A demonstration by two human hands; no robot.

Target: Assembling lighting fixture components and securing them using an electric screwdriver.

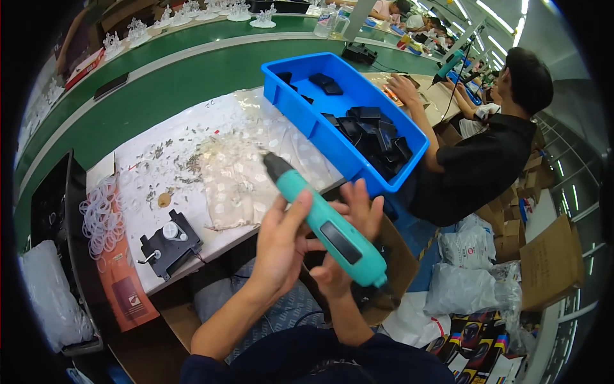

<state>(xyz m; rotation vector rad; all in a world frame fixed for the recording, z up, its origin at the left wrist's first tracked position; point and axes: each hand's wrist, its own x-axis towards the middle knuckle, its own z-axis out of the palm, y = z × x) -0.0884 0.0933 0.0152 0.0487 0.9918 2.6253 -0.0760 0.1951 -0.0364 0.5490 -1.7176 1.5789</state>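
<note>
Held firmly in left hand (279,242): teal electric screwdriver (327,225), on near side of blue bin (308,123). Right hand (363,219) behind it, fingers spread; cannot tell if touching. Better to grip steadily, fingers away from black nose (276,168).

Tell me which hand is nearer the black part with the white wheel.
Left. The left hand, gripping the turquoise screwdriver, is to the right of the black part; the right hand, fingers spread, is farther right.
</note>
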